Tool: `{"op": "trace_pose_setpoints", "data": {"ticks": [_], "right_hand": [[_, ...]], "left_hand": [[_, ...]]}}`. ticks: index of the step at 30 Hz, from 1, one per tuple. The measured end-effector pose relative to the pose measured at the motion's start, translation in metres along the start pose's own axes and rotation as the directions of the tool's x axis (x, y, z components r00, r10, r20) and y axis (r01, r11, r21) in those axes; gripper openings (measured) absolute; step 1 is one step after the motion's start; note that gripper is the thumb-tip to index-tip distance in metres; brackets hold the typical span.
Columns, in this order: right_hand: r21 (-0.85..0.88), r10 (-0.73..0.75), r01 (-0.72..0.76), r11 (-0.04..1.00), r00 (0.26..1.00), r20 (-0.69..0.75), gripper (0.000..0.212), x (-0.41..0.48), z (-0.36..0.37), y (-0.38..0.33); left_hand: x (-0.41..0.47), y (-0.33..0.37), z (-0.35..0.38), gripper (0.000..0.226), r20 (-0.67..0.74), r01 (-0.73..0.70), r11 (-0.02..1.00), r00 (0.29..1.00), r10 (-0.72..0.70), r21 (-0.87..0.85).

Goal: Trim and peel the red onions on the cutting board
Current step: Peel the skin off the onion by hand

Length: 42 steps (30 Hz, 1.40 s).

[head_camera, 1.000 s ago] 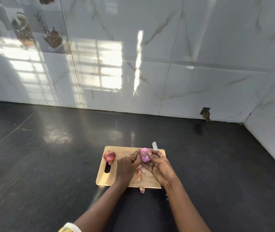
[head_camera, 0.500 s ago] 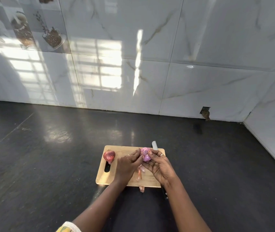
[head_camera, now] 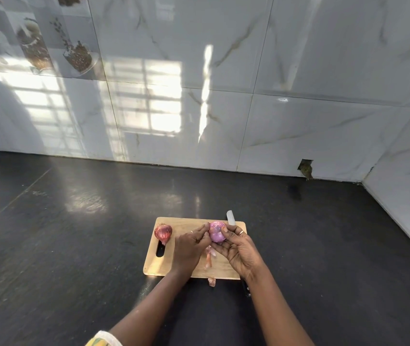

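Now your onion is up off the board, cradled in your right hand, with fingers curled beneath it and the thumb pressed on its top right. More of it shows than half a second ago. Then your left fingertips lay across its face. Now your left hand has drawn back to the onion's left edge, fingers bent and tips pinching there. Whether a strip of skin sits between them is too small to tell.

The uncovered face looks pale purple and glossy, with a few darker streaks near the top. From that I judge this one is nearly peeled, and you are turning it to find the last scraps.

Just below your hands, peel lies on the board where it lay a second ago, so nothing new has dropped. One more scrap sits on the counter, just off the board's near edge.

The knife has not moved. Its blade tip pokes out past your right fingers at the board's far edge, and its dark handle shows under your right wrist.

At the board's left end, beside the handle slot, the second onion rests in the same spot, its red skin on and its ends untrimmed. By my reckoning, that leaves about half the job.
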State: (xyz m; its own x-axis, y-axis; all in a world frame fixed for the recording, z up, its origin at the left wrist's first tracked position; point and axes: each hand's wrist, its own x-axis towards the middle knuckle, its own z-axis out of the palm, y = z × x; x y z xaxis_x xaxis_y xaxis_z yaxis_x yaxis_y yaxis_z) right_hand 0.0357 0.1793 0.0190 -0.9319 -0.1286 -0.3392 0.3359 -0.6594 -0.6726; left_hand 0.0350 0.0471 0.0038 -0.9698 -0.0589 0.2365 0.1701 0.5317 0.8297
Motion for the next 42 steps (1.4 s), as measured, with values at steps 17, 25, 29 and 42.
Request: {"op": "trace_pose_setpoints", "data": {"ticks": [17,25,29,42], "right_hand": [[-0.02,-0.009,0.01,1.0,1.0,0.019,0.009,0.001,0.004,-0.002],[-0.03,-0.009,0.01,1.0,1.0,0.016,0.01,0.009,0.003,-0.003],[-0.034,-0.004,0.005,0.999,1.0,0.007,0.01,0.013,0.002,-0.003],[-0.002,-0.015,0.015,1.0,1.0,0.022,0.01,0.016,0.005,-0.008]], "left_hand": [[0.004,-0.006,0.007,0.027,0.12,0.258,0.826,0.966,-0.229,-0.501],[0.011,-0.007,0.01,0.026,0.086,0.249,0.847,0.968,-0.237,-0.47],[0.015,-0.008,0.01,0.027,0.047,0.216,0.889,0.975,-0.216,-0.405],[0.018,-0.003,0.006,0.03,0.101,0.212,0.808,0.977,-0.187,-0.549]]}}
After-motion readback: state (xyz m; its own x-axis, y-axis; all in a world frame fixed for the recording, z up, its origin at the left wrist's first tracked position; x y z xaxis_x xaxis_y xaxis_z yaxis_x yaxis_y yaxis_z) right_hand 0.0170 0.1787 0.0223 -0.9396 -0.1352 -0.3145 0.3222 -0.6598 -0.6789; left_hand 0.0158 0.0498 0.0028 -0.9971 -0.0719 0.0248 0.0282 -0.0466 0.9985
